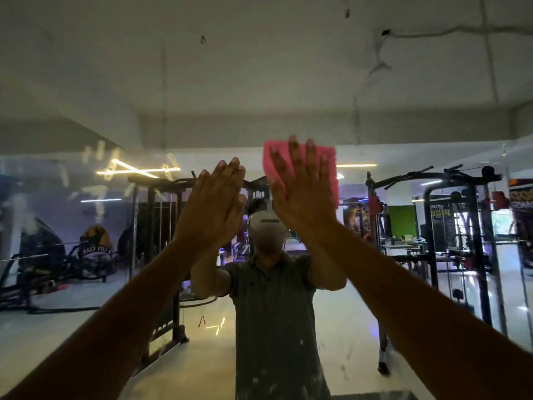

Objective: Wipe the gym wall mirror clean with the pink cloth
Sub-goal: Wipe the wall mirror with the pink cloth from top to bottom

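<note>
Head view looks straight at the large glass gym wall mirror [86, 226], which reflects black steel weight racks [461, 226] and the person in a grey striped shirt [274, 313]. The right hand [300, 186] lies flat with straight, spread fingers, pressing the folded pink cloth [328, 166] against the glass near the mirror's upper edge. The left hand [213, 203] is raised beside it, fingers straight and together, holding nothing; whether its palm touches the glass I cannot tell. Wiping looks to be under way on the upper band. Pale smears show at the left of the glass, so the next move likely calls for sweeping the cloth sideways with steady pressure towards them.
</note>
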### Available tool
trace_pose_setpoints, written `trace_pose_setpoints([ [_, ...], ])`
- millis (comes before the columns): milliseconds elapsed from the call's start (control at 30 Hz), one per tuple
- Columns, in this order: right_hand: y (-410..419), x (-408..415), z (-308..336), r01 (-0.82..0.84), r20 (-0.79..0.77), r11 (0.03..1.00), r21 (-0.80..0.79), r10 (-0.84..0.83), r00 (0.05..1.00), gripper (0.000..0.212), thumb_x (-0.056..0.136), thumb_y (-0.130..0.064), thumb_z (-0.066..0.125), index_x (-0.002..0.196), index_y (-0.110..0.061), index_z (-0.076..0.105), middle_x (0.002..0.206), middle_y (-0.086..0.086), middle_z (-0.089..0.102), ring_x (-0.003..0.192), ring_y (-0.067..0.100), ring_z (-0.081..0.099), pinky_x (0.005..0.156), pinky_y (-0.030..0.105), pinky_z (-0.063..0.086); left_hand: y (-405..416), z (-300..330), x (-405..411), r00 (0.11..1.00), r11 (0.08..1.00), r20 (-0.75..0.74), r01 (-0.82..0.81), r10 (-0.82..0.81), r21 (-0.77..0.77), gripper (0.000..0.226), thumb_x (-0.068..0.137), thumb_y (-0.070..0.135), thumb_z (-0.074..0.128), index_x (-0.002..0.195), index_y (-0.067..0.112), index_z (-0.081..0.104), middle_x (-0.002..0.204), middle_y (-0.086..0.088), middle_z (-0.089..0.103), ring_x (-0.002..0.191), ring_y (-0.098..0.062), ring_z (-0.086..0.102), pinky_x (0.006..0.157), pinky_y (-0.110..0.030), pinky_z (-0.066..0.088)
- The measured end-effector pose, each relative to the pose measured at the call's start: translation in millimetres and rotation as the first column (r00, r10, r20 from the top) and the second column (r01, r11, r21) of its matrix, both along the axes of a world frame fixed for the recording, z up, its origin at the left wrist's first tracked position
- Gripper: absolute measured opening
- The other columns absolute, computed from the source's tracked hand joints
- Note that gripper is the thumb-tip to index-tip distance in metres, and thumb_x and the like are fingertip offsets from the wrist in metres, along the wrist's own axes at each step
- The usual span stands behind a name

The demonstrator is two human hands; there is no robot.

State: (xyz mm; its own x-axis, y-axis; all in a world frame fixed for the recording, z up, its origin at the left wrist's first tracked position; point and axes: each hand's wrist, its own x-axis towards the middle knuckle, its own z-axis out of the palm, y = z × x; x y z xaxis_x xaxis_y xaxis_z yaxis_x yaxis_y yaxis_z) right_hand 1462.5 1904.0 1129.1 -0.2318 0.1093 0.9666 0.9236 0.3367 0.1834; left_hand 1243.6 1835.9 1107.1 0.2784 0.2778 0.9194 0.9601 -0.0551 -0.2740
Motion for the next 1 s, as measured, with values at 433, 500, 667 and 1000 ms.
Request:
trace_pose_setpoints([
  [433, -34, -81, -19, 0.041, 0.034, 0.997, -0.068, -0.038, 0.999, 0.073, 0.114, -0.061, 0.018, 0.176, -0.027, 0.0, 0.183, 0.016, -0.008, 0.168, 0.045, -0.006, 0.134, 0.066, -0.005, -16, 2, -75, 0.998, 1.0, 0.059, -0.002, 0.002, -0.005, 0.07, 0.113, 0.049, 0.025, 0.174, 0.017, 0.015, 0.182, -0.003, 0.004, 0.169, -0.021, -0.002, 0.135, -0.043, -0.007],
  [500, -35, -70, -54, 0.028, 0.186, 0.999, -0.04, -0.021, 0.982, 0.073, 0.115, -0.056, 0.031, 0.176, -0.027, 0.006, 0.184, 0.015, -0.002, 0.169, 0.043, -0.003, 0.134, 0.069, 0.002, -16, 4, -84, 0.999, 1.0, 0.039, 0.009, -0.009, 0.002, 0.067, 0.114, 0.047, 0.027, 0.173, 0.016, 0.019, 0.182, -0.004, 0.008, 0.169, -0.021, 0.0, 0.135, -0.042, -0.008],
  [667, -26, -20, -25, 0.128, 0.045, 0.985, -0.115, -0.123, 0.991, 0.077, 0.113, -0.065, 0.013, 0.177, -0.023, 0.01, 0.183, 0.02, 0.002, 0.167, 0.05, 0.006, 0.13, 0.076, 0.012, -19, 3, -119, 1.0, 1.0, 0.025, -0.019, 0.018, 0.023, 0.071, 0.114, 0.052, 0.025, 0.174, 0.016, 0.015, 0.182, -0.004, 0.004, 0.169, -0.023, -0.004, 0.136, -0.046, -0.005],
  [1000, -37, -82, -45, 0.004, 0.201, 0.998, -0.055, 0.007, 0.979, 0.071, 0.115, -0.059, 0.021, 0.176, -0.027, 0.003, 0.184, 0.011, -0.007, 0.169, 0.04, -0.006, 0.132, 0.07, 0.01, -31, 4, -138, 0.998, 0.999, 0.062, 0.012, -0.015, 0.046, 0.067, 0.113, 0.045, 0.027, 0.172, 0.012, 0.024, 0.181, -0.007, 0.013, 0.168, -0.025, 0.005, 0.136, -0.044, -0.006],
])
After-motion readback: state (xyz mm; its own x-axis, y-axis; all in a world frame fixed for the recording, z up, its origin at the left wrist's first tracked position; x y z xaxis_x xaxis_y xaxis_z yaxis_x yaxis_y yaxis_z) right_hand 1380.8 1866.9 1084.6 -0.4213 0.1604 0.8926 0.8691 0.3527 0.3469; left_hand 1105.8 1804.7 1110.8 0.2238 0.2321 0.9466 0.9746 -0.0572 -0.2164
